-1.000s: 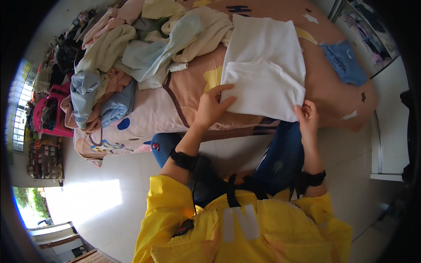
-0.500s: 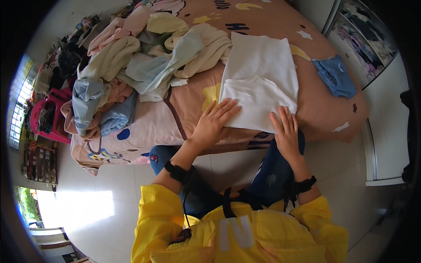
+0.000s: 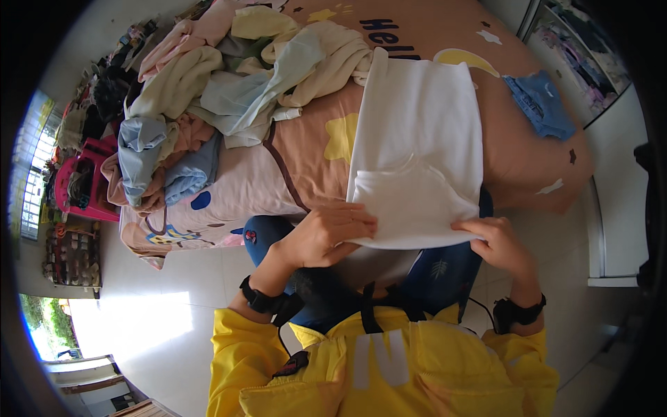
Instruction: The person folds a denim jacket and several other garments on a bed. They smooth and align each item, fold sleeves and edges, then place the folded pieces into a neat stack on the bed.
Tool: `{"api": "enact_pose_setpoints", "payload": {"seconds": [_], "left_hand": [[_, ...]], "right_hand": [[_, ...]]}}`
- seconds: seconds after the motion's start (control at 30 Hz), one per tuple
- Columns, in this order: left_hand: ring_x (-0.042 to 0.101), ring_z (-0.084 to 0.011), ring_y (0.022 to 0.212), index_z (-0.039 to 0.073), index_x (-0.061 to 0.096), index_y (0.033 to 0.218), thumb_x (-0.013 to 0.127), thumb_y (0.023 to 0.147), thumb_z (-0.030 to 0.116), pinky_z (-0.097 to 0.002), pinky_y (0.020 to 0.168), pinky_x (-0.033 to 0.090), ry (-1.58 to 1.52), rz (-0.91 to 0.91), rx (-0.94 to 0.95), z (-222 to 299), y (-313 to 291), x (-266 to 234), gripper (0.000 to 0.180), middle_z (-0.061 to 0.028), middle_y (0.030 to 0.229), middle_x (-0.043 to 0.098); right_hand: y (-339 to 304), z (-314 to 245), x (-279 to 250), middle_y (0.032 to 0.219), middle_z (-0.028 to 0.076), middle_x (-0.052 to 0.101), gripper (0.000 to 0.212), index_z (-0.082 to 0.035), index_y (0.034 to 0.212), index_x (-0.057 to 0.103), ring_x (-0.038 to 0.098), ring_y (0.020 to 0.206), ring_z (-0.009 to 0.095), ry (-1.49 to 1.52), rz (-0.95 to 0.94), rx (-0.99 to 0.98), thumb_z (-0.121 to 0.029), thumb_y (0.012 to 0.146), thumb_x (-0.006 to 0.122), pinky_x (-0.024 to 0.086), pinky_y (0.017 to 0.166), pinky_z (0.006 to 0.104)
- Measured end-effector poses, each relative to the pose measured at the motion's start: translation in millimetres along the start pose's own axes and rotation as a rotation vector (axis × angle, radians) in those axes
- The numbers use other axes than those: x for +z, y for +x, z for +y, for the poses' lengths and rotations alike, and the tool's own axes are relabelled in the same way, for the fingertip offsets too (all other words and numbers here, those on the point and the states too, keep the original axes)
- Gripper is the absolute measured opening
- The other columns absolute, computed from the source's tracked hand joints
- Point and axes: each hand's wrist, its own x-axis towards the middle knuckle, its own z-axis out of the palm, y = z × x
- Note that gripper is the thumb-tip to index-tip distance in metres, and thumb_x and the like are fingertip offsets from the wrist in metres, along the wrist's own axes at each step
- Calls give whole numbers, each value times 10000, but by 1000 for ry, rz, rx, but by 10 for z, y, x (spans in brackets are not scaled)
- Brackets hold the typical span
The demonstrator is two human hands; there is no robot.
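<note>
A white garment (image 3: 424,104), partly folded with its near end turned over, lies on the bed's front edge and hangs slightly over it toward my knees. My left hand (image 3: 332,235) grips its near left corner, thumb below and fingers on top. At the near right corner my right hand (image 3: 497,240) pinches the cloth between thumb and fingers. The fold between my hands shows a curved, collar-like edge (image 3: 413,167).
A heap of loose clothes (image 3: 257,90) covers the bed's left part. A folded blue denim garment (image 3: 540,104) lies on the brown patterned bedspread (image 3: 517,163) at the right. A pink plastic stool (image 3: 90,181) stands left of the bed, an open wardrobe (image 3: 583,59) at far right.
My hands have gone from lying flat on the white garment to gripping its near corners. They have drawn its near edge toward me, past the bed's edge.
</note>
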Motion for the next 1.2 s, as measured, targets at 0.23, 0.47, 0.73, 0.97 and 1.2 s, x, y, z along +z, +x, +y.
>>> {"api": "enact_pose_setpoints", "payload": {"seconds": [0.23, 0.47, 0.73, 0.97, 1.2], "left_hand": [[651, -155, 797, -51, 644, 1101, 655, 933, 163, -286, 719, 509, -495, 338, -631, -170, 324, -75, 273, -109, 908, 693], [625, -98, 795, -78, 615, 1085, 656, 953, 193, -252, 688, 507, -588, 569, -674, -947, 633, 227, 304, -68, 920, 689], [647, -117, 784, -74, 629, 1024, 655, 941, 171, -276, 685, 518, -534, 623, -662, -904, 601, 241, 261, -87, 881, 707], [629, -91, 713, -67, 657, 976, 692, 898, 177, -261, 631, 504, -104, 610, -775, -1228, 744, 301, 258, -79, 830, 710], [655, -207, 596, -12, 670, 981, 757, 812, 219, -310, 548, 508, -65, 715, -731, -1063, 657, 307, 299, -101, 773, 701]], "right_hand": [[234, 183, -430, 1001, 80, 679, 289, 16, 1167, 636, 630, 868, 135, 497, 210, 33, -56, 889, 605, 499, 772, 265], [858, 1134, 126, 1132, 67, 650, 390, 19, 1253, 564, 604, 1009, 115, 727, 529, 250, -113, 912, 699, 477, 893, 255], [783, 996, 61, 1082, 78, 675, 329, 24, 1198, 592, 623, 984, 122, 746, 658, 246, -103, 910, 689, 482, 882, 256], [1034, 1267, 154, 863, 12, 661, 235, -2, 1078, 641, 565, 714, 63, 409, 794, 196, -110, 882, 715, 459, 634, 217], [911, 1182, 188, 952, 11, 661, 317, -27, 1200, 608, 572, 768, 58, 460, 706, 171, -93, 902, 695, 455, 699, 206]]}}
